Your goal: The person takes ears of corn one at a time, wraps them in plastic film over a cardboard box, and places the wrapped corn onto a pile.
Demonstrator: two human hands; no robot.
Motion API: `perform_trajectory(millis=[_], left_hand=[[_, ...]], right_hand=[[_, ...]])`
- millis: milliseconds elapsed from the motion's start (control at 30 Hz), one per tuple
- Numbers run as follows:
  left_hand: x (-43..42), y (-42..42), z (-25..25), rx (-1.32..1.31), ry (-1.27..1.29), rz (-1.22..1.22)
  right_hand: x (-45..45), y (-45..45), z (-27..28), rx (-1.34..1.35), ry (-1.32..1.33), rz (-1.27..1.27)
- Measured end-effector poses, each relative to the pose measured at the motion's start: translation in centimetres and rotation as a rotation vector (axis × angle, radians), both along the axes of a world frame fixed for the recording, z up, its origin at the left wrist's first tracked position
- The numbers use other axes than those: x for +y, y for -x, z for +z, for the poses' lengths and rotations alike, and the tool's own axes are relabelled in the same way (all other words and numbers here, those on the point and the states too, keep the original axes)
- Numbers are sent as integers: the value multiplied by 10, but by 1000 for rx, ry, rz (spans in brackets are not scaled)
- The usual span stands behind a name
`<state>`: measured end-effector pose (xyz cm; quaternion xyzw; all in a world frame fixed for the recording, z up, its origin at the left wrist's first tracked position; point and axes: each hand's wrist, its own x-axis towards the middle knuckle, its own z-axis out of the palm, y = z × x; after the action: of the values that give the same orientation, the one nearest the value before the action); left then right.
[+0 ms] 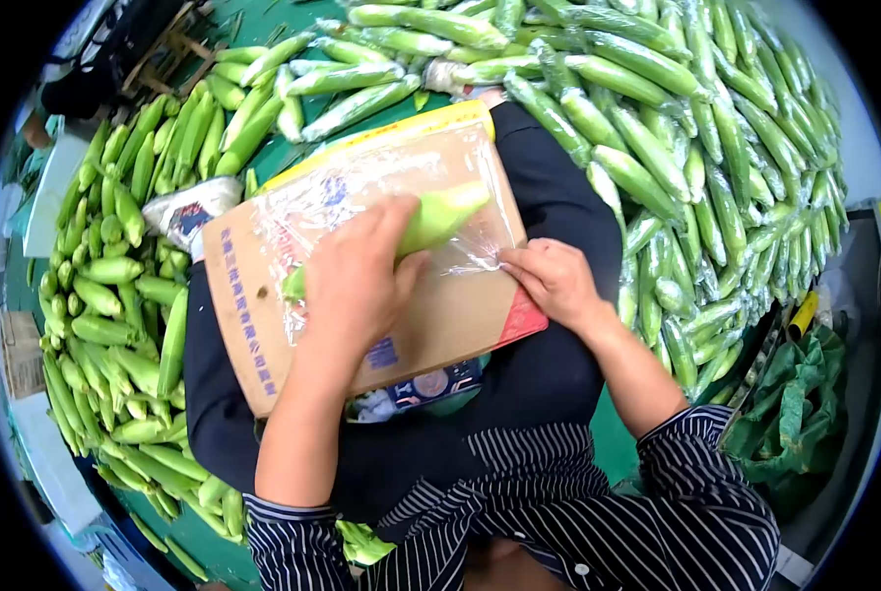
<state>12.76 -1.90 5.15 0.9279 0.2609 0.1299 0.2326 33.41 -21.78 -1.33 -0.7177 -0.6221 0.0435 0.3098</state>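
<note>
On my lap lies a flat cardboard box with printed writing along its side. An ear of corn in its green husk rests across clear plastic wrap spread over the cardboard. My left hand is closed over the middle of the corn, its fingers wrapped round it. At the box's right edge, my right hand pinches a gathered corner of the plastic wrap. A yellow edge shows behind the far side of the box.
Unwrapped corn ears are heaped on the left. A large pile of plastic-wrapped corn fills the right and far side. A crumpled green sack lies at the lower right. A small plastic bag sits left of the box.
</note>
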Motion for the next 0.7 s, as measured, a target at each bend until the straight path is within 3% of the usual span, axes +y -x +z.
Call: perform_trajectory(millis=[33, 67, 133, 200, 300, 367, 400, 500, 600, 700], left_hand=[[0, -16, -17, -35, -193, -38], [3, -20, -27, -34, -222, -37], [7, -21, -25, -12, -277, -36], [13, -21, -22, 8, -187, -63], [25, -21, -25, -23, -162, -54], [35, -4, -46, -326, -310, -130], [38, 12, -54, -490, -321, -157], [20, 98, -36, -76, -206, 101], [22, 127, -46, 193, -281, 292], [31, 131, -62, -50, -278, 490]], right_hand=[[-5, 0, 0, 120, -69, -86], [-8, -1, -1, 248, -138, -174], [-3, -8, 18, 249, -199, -162], [29, -15, 33, 127, -297, -35], [90, -16, 48, -91, -110, 153], [123, -11, 38, -399, -13, 240], [135, -13, 28, -356, -9, 273], [156, -25, 1, -245, -61, 314], [155, -26, -7, -306, -149, 294], [147, -25, -5, -359, -188, 320]])
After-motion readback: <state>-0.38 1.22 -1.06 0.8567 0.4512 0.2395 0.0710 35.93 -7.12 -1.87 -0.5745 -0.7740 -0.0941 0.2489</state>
